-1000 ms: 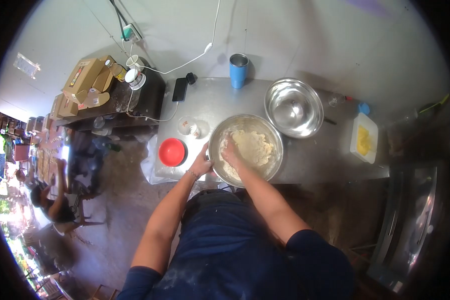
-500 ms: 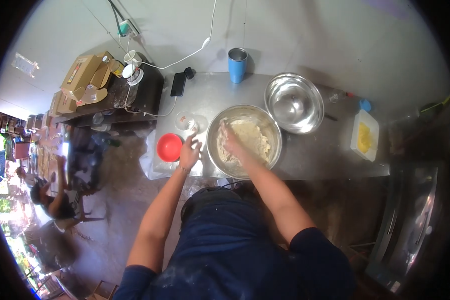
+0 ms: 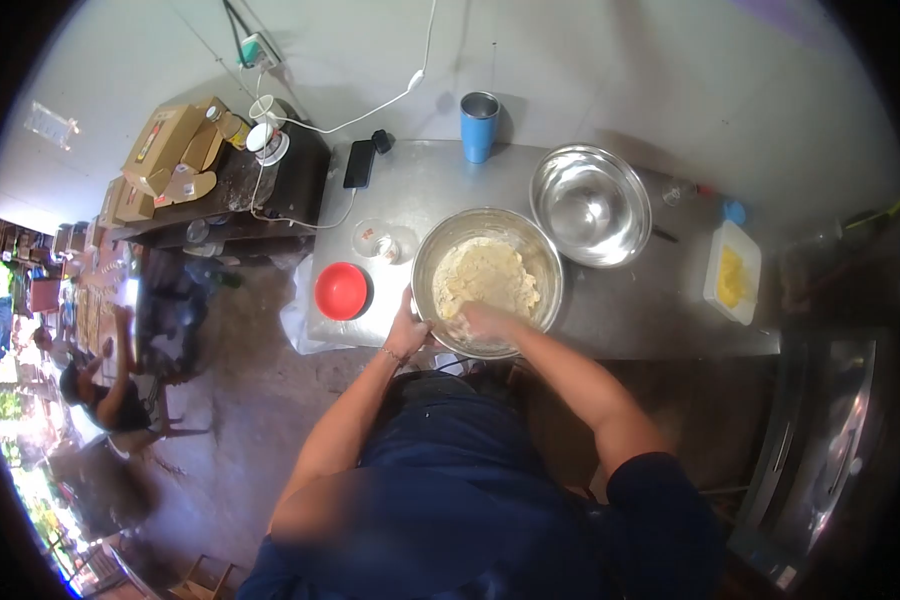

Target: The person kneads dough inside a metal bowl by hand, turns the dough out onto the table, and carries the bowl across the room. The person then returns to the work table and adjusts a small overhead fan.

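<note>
A steel mixing bowl [image 3: 553, 262] stands near the front edge of the metal table, holding a pale, floury dough [image 3: 495, 275]. My left hand [image 3: 407, 330] grips the bowl's near left rim, thumb on the side. Inside the bowl, my right hand [image 3: 488, 322] is pressed into the near side of the dough; its fingers look curled in and somewhat blurred, partly hidden by the dough. Left of the bowl sit a red bowl [image 3: 341, 291] and a clear cup [image 3: 385, 248] lying beside a clear lid or dish [image 3: 368, 236].
Behind to the right is a second steel bowl [image 3: 590, 208]. A blue tumbler [image 3: 479, 130] and a phone [image 3: 359, 165] on a cable stand at the back. A white tub [image 3: 733, 272] with yellow contents is far right. Cardboard boxes [image 3: 165, 150] fill the left shelf.
My left hand has moved from beside the clear cup to the mixing bowl's rim and taken hold. My right hand has come from the dough's far left side to its near side.
</note>
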Available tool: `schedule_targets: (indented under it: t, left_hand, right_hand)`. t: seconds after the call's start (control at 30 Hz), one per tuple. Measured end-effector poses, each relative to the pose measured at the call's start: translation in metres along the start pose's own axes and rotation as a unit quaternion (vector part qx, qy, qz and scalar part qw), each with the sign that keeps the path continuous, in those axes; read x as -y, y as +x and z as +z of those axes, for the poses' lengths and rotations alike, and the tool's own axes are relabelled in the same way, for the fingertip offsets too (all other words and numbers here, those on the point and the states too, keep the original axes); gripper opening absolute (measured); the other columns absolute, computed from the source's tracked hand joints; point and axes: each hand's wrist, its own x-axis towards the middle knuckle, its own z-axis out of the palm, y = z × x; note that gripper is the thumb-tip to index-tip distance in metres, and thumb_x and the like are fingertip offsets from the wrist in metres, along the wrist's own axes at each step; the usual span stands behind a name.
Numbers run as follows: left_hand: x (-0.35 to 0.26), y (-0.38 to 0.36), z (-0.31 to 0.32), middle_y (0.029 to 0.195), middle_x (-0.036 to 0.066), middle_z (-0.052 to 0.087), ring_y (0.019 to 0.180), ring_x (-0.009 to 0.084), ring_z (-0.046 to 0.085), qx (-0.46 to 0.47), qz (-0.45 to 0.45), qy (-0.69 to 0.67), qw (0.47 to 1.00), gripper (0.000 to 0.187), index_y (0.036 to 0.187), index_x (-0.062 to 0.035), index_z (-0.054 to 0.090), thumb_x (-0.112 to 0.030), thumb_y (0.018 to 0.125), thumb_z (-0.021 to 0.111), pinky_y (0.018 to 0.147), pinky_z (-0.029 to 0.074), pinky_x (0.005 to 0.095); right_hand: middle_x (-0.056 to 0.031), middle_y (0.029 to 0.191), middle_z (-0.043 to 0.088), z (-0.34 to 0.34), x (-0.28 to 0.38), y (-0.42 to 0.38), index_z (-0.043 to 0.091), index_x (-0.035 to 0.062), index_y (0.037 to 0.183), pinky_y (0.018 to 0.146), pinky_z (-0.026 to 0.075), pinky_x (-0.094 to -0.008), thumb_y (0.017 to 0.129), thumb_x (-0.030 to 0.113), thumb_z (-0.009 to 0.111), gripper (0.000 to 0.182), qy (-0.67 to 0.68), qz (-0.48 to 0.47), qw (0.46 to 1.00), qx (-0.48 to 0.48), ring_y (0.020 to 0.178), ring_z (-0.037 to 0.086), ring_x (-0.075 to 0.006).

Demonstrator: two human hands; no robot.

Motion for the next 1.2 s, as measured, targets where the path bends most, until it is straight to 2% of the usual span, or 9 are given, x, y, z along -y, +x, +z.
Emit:
schedule_targets:
  t: [0.2,0.27,0.47,0.57,0.7,0.83,1.0,1.13,1.2]
  left_hand:
    - [0.015,0.019,-0.025,0.1,0.025,0.066,0.077,0.0309,0.073,0.016,0.031,0.004,0.999,0.093,0.162,-0.0222,0.012,0.012,0.09,0.059,0.061,0.067,0.0417]
    - [0.017,0.026,-0.028,0.099,0.024,0.067,0.076,0.0301,0.072,0.024,0.028,0.006,0.999,0.094,0.163,-0.0216,0.011,0.013,0.089,0.058,0.061,0.067,0.0415]
    - [0.017,0.025,-0.033,0.105,0.024,0.068,0.08,0.0291,0.073,0.028,0.082,0.044,0.995,0.093,0.163,-0.0189,0.015,0.012,0.088,0.06,0.059,0.066,0.0386]
    - [0.011,0.034,-0.034,0.104,0.023,0.068,0.079,0.0267,0.072,0.038,0.066,0.068,0.995,0.093,0.164,-0.0188,0.016,0.011,0.088,0.06,0.058,0.065,0.037]
    - [0.005,0.031,-0.035,0.102,0.023,0.068,0.076,0.0246,0.072,0.047,0.033,0.043,0.997,0.093,0.164,-0.0194,0.015,0.01,0.089,0.061,0.06,0.066,0.0369]
    - [0.018,0.038,-0.038,0.103,0.023,0.069,0.078,0.0247,0.072,0.046,0.051,0.097,0.993,0.091,0.164,-0.018,0.015,0.01,0.09,0.059,0.062,0.066,0.037]
    - [0.007,0.034,-0.038,0.106,0.023,0.071,0.078,0.0245,0.073,0.06,0.024,0.051,0.997,0.09,0.165,-0.0148,0.012,0.011,0.091,0.056,0.063,0.065,0.0359]
    - [0.011,0.033,-0.037,0.103,0.022,0.068,0.077,0.026,0.072,0.051,0.035,0.039,0.997,0.091,0.163,-0.02,0.016,0.011,0.089,0.058,0.063,0.067,0.04]
    - [0.012,0.032,-0.036,0.103,0.023,0.068,0.077,0.0264,0.072,0.054,0.047,0.026,0.997,0.09,0.163,-0.0198,0.016,0.011,0.089,0.059,0.064,0.067,0.0404]
  right_hand:
    - [-0.0107,0.112,0.075,0.02,-0.017,0.092,0.072,0.0044,0.12,0.07,0.055,-0.0407,0.095,0.004,0.054,0.031,0.456,-0.02,0.845,-0.278,0.076,0.07,-0.0231]
    - [-0.0111,0.11,0.075,0.027,-0.022,0.092,0.072,0.0038,0.119,0.07,0.055,-0.041,0.094,0.005,0.055,0.03,0.44,-0.014,0.855,-0.275,0.076,0.07,-0.0233]
    - [-0.0197,0.093,0.074,0.009,0.0,-0.002,0.072,0.0077,0.118,0.074,0.054,-0.0415,0.092,0.015,0.064,0.029,-0.032,-0.034,0.999,-0.002,0.082,0.071,-0.0277]
    - [-0.0203,0.088,0.073,0.012,-0.018,0.021,0.072,0.0066,0.115,0.074,0.053,-0.0417,0.09,0.016,0.065,0.028,-0.011,-0.012,1.0,-0.003,0.078,0.069,-0.0314]
    - [-0.0155,0.117,0.072,-0.025,0.006,0.058,0.067,0.0034,0.129,0.093,0.052,-0.0358,0.091,0.003,0.059,0.039,0.315,-0.076,0.911,-0.254,0.107,0.068,-0.0241]
    - [-0.0122,0.144,0.058,-0.043,0.028,0.051,0.052,0.0021,0.146,0.112,0.041,-0.0318,0.091,-0.006,0.052,0.055,0.45,0.054,0.784,-0.424,0.135,0.053,-0.0213]
    - [-0.0156,0.145,0.059,-0.002,0.029,0.059,0.048,0.0029,0.15,0.112,0.043,-0.0339,0.086,-0.005,0.059,0.065,0.386,0.015,0.856,-0.344,0.133,0.057,-0.0233]
    - [-0.0187,0.124,0.07,-0.005,0.045,0.012,0.061,0.0096,0.14,0.099,0.052,-0.0377,0.087,0.005,0.064,0.052,0.089,0.009,0.99,-0.113,0.113,0.07,-0.0265]
    - [-0.0191,0.115,0.072,-0.006,0.045,0.018,0.066,0.0131,0.134,0.093,0.054,-0.0388,0.089,0.007,0.064,0.046,0.071,0.015,0.987,-0.146,0.106,0.072,-0.0277]
